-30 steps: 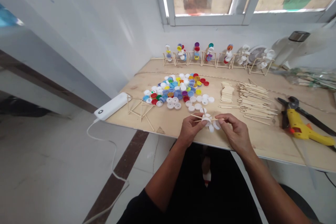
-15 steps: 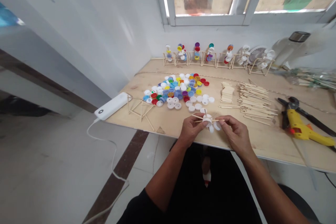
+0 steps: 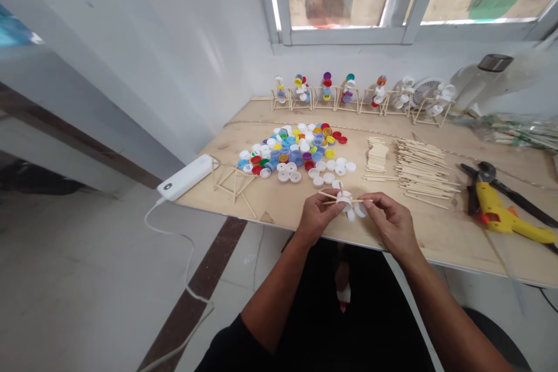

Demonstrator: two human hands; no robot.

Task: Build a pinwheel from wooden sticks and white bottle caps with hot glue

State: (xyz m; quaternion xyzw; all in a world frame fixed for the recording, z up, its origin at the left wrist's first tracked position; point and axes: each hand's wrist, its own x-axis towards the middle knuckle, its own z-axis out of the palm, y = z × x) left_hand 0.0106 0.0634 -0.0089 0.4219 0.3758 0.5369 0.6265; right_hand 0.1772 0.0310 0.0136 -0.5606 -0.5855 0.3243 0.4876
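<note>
Between my hands, over the table's front edge, is a small wheel of white bottle caps [image 3: 344, 201] joined with thin wooden sticks. My left hand [image 3: 317, 216] pinches it from the left, thumb against a cap, with sticks poking past the fingers. On the other side, my right hand [image 3: 392, 221] is closed on the end of a wooden stick [image 3: 361, 200] that runs into the wheel. Just behind the wheel lie loose white bottle caps [image 3: 329, 178]. A heap of coloured bottle caps [image 3: 296, 154] spreads farther back to the left.
Bundles of wooden sticks [image 3: 425, 168] lie right of centre. A yellow glue gun [image 3: 492, 209] and black-handled pliers [image 3: 529, 192] rest at the right. Stick stands with cap wheels [image 3: 326, 90] line the wall. A stick frame [image 3: 235, 183] and white power strip [image 3: 189, 176] sit left.
The camera view has shifted very slightly. Both hands keep nearly the same grip on the cap wheel and its stick; nothing else has visibly moved.
</note>
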